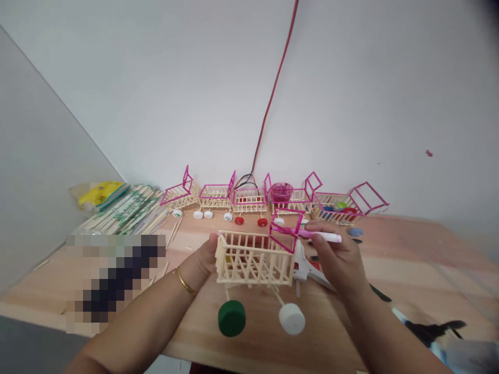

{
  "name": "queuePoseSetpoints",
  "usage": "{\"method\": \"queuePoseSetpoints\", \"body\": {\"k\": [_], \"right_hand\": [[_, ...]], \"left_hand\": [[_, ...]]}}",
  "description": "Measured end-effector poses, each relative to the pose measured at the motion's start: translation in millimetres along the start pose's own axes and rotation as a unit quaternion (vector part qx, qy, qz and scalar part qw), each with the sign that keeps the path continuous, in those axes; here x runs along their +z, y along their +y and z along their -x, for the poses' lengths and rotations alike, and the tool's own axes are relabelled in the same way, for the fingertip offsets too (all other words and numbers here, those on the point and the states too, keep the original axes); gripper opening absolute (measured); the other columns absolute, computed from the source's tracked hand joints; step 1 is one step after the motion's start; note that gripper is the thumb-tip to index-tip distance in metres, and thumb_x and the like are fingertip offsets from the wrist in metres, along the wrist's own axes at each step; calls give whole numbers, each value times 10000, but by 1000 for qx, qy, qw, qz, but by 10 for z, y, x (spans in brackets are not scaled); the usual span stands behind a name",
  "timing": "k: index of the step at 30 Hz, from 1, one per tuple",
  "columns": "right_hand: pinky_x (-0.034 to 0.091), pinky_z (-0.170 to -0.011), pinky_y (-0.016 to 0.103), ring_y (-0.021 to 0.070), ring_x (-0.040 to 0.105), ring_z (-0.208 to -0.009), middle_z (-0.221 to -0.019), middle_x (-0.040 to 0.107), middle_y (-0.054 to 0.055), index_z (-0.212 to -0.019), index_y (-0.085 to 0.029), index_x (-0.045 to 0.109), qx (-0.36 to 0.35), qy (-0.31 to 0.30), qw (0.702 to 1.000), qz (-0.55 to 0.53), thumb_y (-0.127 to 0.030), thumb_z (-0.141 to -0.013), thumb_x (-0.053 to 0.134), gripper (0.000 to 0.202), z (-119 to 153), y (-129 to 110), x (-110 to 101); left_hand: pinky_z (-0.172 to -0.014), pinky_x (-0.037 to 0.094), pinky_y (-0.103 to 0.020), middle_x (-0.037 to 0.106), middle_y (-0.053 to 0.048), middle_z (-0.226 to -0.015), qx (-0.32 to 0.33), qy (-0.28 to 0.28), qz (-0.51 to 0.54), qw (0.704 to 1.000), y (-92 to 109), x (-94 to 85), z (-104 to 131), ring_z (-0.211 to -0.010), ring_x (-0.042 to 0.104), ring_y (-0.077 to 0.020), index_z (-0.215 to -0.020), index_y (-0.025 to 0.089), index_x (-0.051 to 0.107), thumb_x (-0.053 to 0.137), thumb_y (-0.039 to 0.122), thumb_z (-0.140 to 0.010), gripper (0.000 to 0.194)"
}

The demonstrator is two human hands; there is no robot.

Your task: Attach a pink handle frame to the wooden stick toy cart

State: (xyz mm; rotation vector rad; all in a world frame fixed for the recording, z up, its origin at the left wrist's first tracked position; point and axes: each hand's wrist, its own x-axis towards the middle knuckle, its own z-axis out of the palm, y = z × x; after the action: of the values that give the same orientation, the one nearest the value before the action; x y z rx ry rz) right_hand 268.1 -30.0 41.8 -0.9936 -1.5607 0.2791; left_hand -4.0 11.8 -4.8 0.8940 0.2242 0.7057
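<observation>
My left hand (207, 254) is closed around the far left end of a small cart (255, 252) built from pale wooden sticks, its fingers mostly hidden behind the bars. A green bottle cap (232, 318) and a white bottle cap (292, 319) serve as wheels below. At the cart's right end, the handle frame (289, 211) is coloured pink, while the basket sticks are bare wood. Between the fingers of my right hand (343, 254) is a pink marker (329, 237), pointing left across the handle. Whether its tip touches a stick cannot be made out.
Several similar carts with pink rims (216, 196) line the wall, one near a tub of dark pink stuff (281, 193). Packs of sticks (130, 208) and a yellow bag (102, 195) lie left. A white glue gun (307, 267) lies behind the cart; black-handled tools (432, 330) are at right.
</observation>
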Motion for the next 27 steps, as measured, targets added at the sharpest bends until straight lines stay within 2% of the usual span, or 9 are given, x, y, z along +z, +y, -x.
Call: {"method": "queuePoseSetpoints", "body": {"k": [2,4,7,11,15,27], "right_hand": [[576,-709,358,220,725,-796,-860,758,43,-919,-255,729,-16,-18,1000,1,-339,-926,642,121,-9,-10,-2],[579,-700,351,218,721,-774,-833,751,43,-895,-250,729,-33,-37,999,4,-339,-921,639,129,-19,-23,1],[580,-698,344,217,721,-774,-833,754,42,-890,-249,729,-35,-26,999,15,-343,-917,642,130,-20,-27,10],[580,-735,346,218,719,-828,-881,754,40,-920,-256,733,-18,11,1000,23,-351,-916,655,122,0,11,17],[580,-768,366,227,709,-856,-909,741,52,-910,-248,734,-2,31,999,26,-381,-915,651,158,4,32,20],[574,-697,335,212,715,-775,-849,757,42,-898,-238,729,7,-1,1000,31,-388,-915,646,172,8,7,27]], "left_hand": [[-1091,434,-498,687,-209,-1297,9,-26,-18,999,34,83,-1,-1323,561,-427,-1384,106,567,776,812,-547,1116],[-1093,431,-502,700,-208,-1273,8,-24,-24,999,67,161,-1,-1320,566,-432,-1367,110,585,769,820,-552,1097],[-1100,422,-516,718,-206,-1236,1,-26,-26,999,101,223,-8,-1298,583,-432,-1350,114,602,769,825,-545,1087],[-1102,424,-506,728,-191,-1219,8,-45,-27,999,124,229,-30,-1288,595,-420,-1355,129,604,760,828,-556,1073],[-1096,430,-500,726,-194,-1226,17,-36,-38,998,132,243,-43,-1279,601,-421,-1348,129,612,763,823,-560,1061],[-1100,420,-526,699,-200,-1286,-15,-15,25,999,107,245,24,-1305,580,-433,-1398,156,567,829,769,-525,1098]]}}
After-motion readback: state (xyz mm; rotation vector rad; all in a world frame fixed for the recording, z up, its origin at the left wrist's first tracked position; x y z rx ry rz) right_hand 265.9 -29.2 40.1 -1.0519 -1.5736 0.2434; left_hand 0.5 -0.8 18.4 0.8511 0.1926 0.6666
